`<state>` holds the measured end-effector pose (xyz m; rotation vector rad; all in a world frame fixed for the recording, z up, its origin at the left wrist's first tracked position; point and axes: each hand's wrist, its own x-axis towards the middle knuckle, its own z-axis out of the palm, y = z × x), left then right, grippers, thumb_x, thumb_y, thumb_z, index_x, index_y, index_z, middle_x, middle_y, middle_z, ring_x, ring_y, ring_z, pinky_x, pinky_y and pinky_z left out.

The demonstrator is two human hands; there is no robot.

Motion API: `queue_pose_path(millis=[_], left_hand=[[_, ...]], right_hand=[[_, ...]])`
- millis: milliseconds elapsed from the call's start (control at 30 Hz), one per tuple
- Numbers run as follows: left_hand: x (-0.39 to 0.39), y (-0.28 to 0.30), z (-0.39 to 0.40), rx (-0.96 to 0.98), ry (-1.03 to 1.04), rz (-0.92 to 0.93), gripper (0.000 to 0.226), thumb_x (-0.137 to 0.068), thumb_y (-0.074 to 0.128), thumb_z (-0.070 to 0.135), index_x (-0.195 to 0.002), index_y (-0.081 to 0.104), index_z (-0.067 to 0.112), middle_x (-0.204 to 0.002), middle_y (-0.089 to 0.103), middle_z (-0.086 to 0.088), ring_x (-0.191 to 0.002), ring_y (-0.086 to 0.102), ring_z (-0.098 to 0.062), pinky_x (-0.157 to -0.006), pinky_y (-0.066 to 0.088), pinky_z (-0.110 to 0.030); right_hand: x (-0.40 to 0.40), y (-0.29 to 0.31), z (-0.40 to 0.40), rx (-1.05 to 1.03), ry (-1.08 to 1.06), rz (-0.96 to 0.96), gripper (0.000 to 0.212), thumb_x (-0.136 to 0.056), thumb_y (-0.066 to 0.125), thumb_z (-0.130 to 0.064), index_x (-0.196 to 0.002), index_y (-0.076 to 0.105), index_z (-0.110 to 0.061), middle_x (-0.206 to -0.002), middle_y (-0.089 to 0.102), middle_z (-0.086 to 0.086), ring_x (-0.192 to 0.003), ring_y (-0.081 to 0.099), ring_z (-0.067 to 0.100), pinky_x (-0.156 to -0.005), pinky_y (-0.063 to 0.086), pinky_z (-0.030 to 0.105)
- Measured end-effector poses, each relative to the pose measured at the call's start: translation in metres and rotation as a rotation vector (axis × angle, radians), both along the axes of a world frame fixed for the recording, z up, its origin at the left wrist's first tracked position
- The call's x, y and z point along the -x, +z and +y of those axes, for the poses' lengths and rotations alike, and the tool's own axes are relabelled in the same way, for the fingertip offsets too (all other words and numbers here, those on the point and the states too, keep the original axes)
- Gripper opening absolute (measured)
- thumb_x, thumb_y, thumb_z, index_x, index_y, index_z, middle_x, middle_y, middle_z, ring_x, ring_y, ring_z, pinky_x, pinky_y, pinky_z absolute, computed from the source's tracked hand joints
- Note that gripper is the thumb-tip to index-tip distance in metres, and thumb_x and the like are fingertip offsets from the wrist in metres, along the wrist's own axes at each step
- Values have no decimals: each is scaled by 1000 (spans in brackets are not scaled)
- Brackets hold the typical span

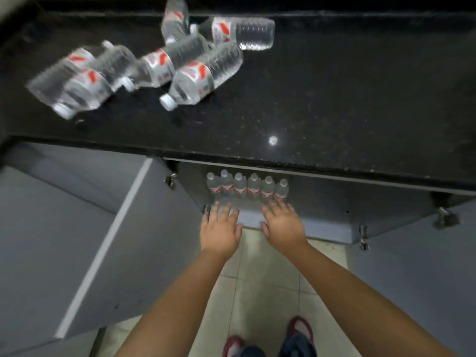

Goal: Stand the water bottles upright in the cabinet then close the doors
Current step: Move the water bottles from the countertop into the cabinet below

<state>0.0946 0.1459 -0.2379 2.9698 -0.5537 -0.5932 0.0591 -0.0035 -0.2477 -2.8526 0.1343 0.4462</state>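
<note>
From the head camera, you are reaching both bare hands down toward the front lip of the open grey cabinet (304,229) beneath the black speckled stone countertop (334,99). Your left hand (220,229) and right hand (283,225) are both spreading flat, fingers straight, and are holding nothing. Just beyond your fingertips, a row of six clear plastic water bottles with white caps and red-and-white labels (247,186) is standing upright inside the cabinet, under the countertop's front edge.

The remaining clear plastic bottles (144,65) are lying on their sides in a loose heap on the countertop, toward its far left, well above and away from both hands. Their long axes are running mostly on a diagonal, several caps pointing toward the countertop's near edge. The nearest one (201,77) is lying closer to your left hand, so that hand looks better placed to lift next.

The grey cabinet doors, left (85,228) and right (417,266), are standing open on either side of you.
</note>
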Motion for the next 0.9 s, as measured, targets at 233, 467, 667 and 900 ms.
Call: queue_pose_path(millis=[233, 467, 667, 900], left_hand=[[24, 115, 67, 60, 7, -128, 49, -99, 30, 40, -146, 26, 25, -159, 19, 5, -148, 6, -22, -120, 11, -41], [10, 184, 127, 93, 67, -299, 47, -99, 34, 38, -144, 30, 26, -157, 23, 5, -147, 12, -22, -118, 17, -41], [-34, 199, 146, 118, 115, -329, 46, -99, 32, 36, -144, 29, 27, -158, 22, 6, -148, 9, -21, -119, 17, -39], [-136, 202, 138, 115, 209, -317, 46, -100, 33, 34, -145, 29, 25, -158, 19, 5, -148, 8, -22, -120, 17, -39]], right_hand=[[17, 114, 59, -60, 10, -198, 49, -97, 43, -27, -142, 34, -10, -151, 35, 12, -142, 28, 27, -119, 20, 38], [5, 186, 85, -3, -52, -406, 44, -95, 47, -25, -137, 45, -11, -144, 47, 10, -137, 38, 25, -115, 28, 36], [-45, 205, 72, 76, -59, -454, 41, -94, 50, -25, -132, 51, -12, -138, 53, 10, -131, 45, 26, -112, 34, 37], [-167, 197, 64, 88, 119, -379, 50, -93, 50, -33, -140, 39, -19, -147, 42, -1, -140, 30, 19, -119, 21, 32]])
